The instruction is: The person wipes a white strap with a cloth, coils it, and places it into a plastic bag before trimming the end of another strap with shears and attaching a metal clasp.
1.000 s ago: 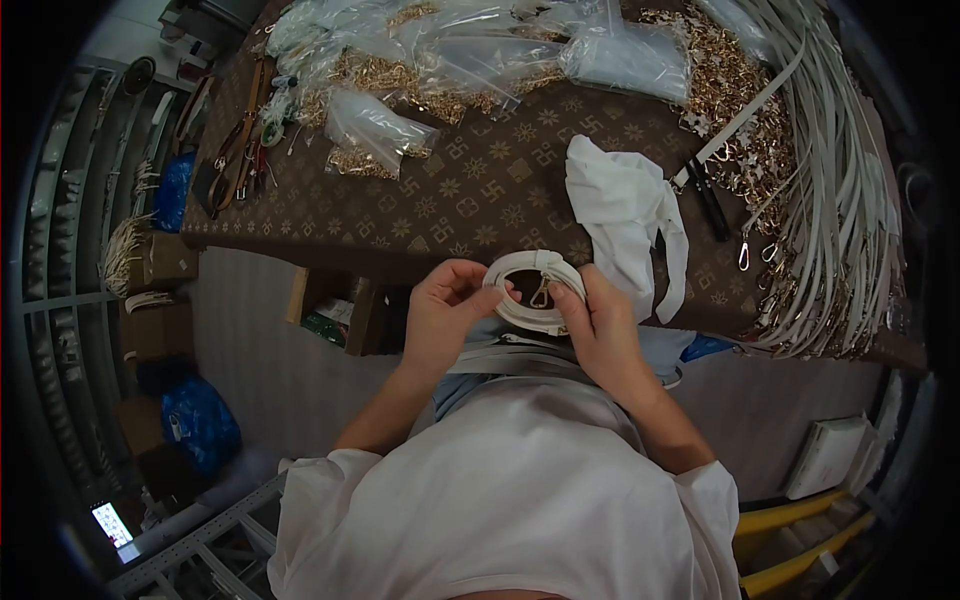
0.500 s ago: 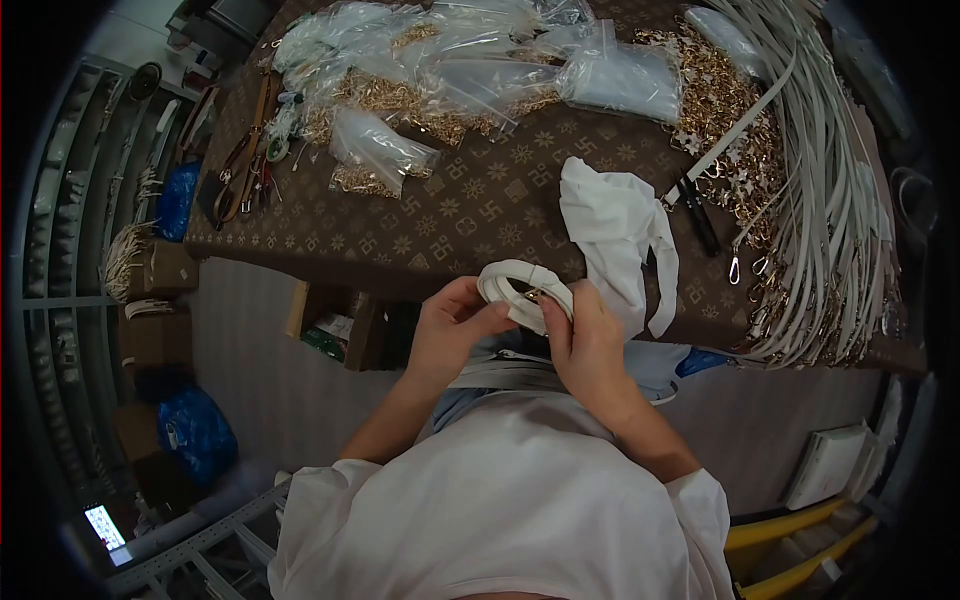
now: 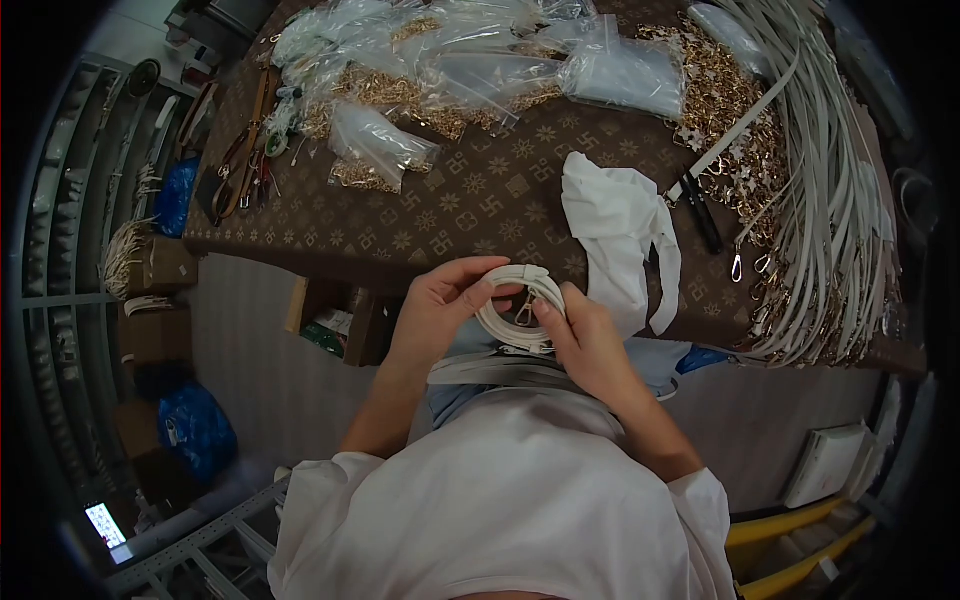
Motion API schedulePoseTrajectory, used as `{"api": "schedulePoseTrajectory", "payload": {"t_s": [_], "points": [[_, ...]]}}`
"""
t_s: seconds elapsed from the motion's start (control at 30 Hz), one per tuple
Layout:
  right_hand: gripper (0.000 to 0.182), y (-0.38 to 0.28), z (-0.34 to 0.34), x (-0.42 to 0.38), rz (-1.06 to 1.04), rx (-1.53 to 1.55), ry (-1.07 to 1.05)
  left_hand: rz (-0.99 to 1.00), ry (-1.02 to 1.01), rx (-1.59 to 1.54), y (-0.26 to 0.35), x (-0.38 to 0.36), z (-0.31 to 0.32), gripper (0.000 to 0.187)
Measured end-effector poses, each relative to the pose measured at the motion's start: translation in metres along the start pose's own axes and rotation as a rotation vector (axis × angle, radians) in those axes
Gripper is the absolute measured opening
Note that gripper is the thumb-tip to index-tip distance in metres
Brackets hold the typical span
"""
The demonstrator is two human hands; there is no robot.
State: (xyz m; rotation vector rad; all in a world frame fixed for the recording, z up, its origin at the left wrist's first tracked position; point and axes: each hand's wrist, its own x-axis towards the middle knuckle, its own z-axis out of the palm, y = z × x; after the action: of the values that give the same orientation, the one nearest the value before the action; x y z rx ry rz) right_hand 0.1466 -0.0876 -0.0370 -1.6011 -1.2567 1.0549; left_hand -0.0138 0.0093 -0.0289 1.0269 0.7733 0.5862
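Note:
A coiled white strap (image 3: 514, 274) is held up in front of my waist, just off the table's near edge. At its left side, my left hand (image 3: 435, 306) grips the coil between thumb and fingers. My right hand (image 3: 592, 338) holds the coil's right side, its thumb close to a gold snap hook (image 3: 525, 310) that hangs inside the loop. The fingertips behind the coil are partly hidden. Beyond my right hand, a crumpled white cloth (image 3: 612, 225) lies on the patterned brown tablecloth (image 3: 480, 210).
Clear plastic bags (image 3: 625, 82) and gold hardware (image 3: 715, 105) cover the table's far side. Many pale straps (image 3: 835, 200) drape over its right end. A black pen (image 3: 702, 212) lies near them. Tools (image 3: 235, 185) sit at the left, and an open box (image 3: 330, 325) stands below the edge.
The coil has been tilted to face me more, so its round opening and the hanging snap hook show better. My left hand's fingers have shifted upward along the coil.

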Motion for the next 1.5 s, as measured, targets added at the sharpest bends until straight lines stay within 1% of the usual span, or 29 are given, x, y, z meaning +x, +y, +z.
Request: {"api": "schedulePoseTrajectory", "payload": {"t_s": [0.03,0.1,0.23,0.3,0.33,0.37,0.4,0.43,0.47,0.5,0.57,0.6,0.67,0.7,0.77,0.8,0.87,1.0,1.07,1.1,1.17,1.2,1.27,1.3,1.33,1.4,1.43,1.47,1.5], "points": [[0.026,-0.005,-0.002,0.0,-0.005,-0.002,-0.006,0.005,0.006,-0.001,0.004,0.003,-0.004,0.029],[0.027,-0.017,-0.005,0.001,0.212,0.305,-0.163,-0.019,-0.1,0.116,0.012,0.006,-0.013,0.027],[0.026,-0.016,-0.004,0.0,0.115,0.291,-0.122,0.018,-0.116,0.077,0.014,0.01,-0.012,0.026],[0.026,-0.012,-0.005,0.002,0.108,0.192,-0.057,-0.018,-0.104,0.085,0.016,0.013,-0.009,0.025],[0.026,-0.01,-0.007,0.005,0.086,0.191,-0.068,-0.02,-0.122,0.13,0.024,0.015,-0.009,0.022],[0.026,-0.008,-0.009,0.007,0.091,0.161,-0.03,-0.003,-0.109,0.136,0.026,0.021,-0.016,0.022],[0.027,-0.008,-0.011,0.009,0.097,0.132,0.01,0.219,0.041,0.326,0.025,0.03,-0.027,0.021],[0.028,-0.011,-0.014,0.012,0.112,0.175,0.07,0.439,0.193,0.514,0.03,0.037,-0.033,0.02],[0.028,-0.013,-0.019,0.015,0.096,0.172,0.065,0.616,0.379,0.9,0.044,0.04,-0.042,0.023],[0.029,-0.016,-0.025,0.018,0.12,0.204,0.103,0.631,0.386,0.903,0.054,0.044,-0.051,0.023],[0.031,-0.013,-0.036,0.024,0.21,0.317,0.139,0.938,0.525,1.476,0.068,0.054,-0.065,0.025],[0.031,-0.012,-0.038,0.027,0.201,0.32,0.143,0.949,0.526,1.479,0.073,0.061,-0.068,0.025],[0.031,-0.009,-0.04,0.029,0.24,0.409,0.132,1.046,0.5,1.731,0.076,0.074,-0.075,0.024],[0.031,-0.009,-0.04,0.029,0.239,0.41,0.134,1.049,0.498,1.732,0.078,0.081,-0.085,0.024],[0.03,-0.009,-0.04,0.029,0.205,0.418,0.113,1.054,0.317,1.569,0.09,0.095,-0.109,0.02],[0.03,-0.007,-0.041,0.029,0.207,0.421,0.124,1.06,0.304,1.566,0.101,0.1,-0.11,0.02],[0.029,-0.004,-0.043,0.026,0.222,0.437,0.097,1.03,0.429,1.32,0.129,0.103,-0.101,0.015],[0.028,-0.002,-0.045,0.024,0.208,0.437,0.082,1.094,0.505,1.392,0.172,0.105,-0.07,0.011],[0.029,0.001,-0.044,0.022,0.145,0.427,0.09,1.242,0.518,1.38,0.172,0.105,-0.051,0.006],[0.029,0.0,-0.044,0.02,0.149,0.429,0.098,1.243,0.507,1.377,0.164,0.104,-0.043,0.006],[0.025,-0.003,-0.043,0.015,0.041,0.3,0.066,1.31,0.392,1.385,0.135,0.093,-0.024,0.008],[0.025,0.0,-0.041,0.011,0.048,0.3,0.072,1.186,0.29,1.421,0.112,0.084,-0.015,0.009],[0.021,0.006,-0.036,0.004,-0.101,-0.079,0.046,0.976,0.113,1.45,0.06,0.066,-0.004,0.016],[0.021,-0.001,-0.037,0.003,-0.295,-0.3,0.061,0.889,0.032,1.447,0.04,0.058,-0.003,0.02],[0.021,-0.005,-0.034,0.001,-0.283,-0.297,0.07,0.887,0.014,1.445,0.029,0.048,-0.002,0.02],[0.022,-0.011,-0.027,-0.004,-0.456,-0.312,-0.008,0.738,-0.048,1.469,0.018,0.035,-0.004,0.025],[0.024,-0.012,-0.026,-0.005,-0.438,-0.42,-0.087,0.694,-0.099,1.435,0.022,0.032,-0.007,0.023],[0.024,-0.013,-0.022,-0.005,-0.429,-0.418,-0.092,0.685,-0.103,1.43,0.026,0.032,-0.006,0.023],[0.024,-0.012,-0.017,-0.002,-0.485,-0.456,-0.092,0.444,-0.142,1.224,0.033,0.035,-0.006,0.02]]}}
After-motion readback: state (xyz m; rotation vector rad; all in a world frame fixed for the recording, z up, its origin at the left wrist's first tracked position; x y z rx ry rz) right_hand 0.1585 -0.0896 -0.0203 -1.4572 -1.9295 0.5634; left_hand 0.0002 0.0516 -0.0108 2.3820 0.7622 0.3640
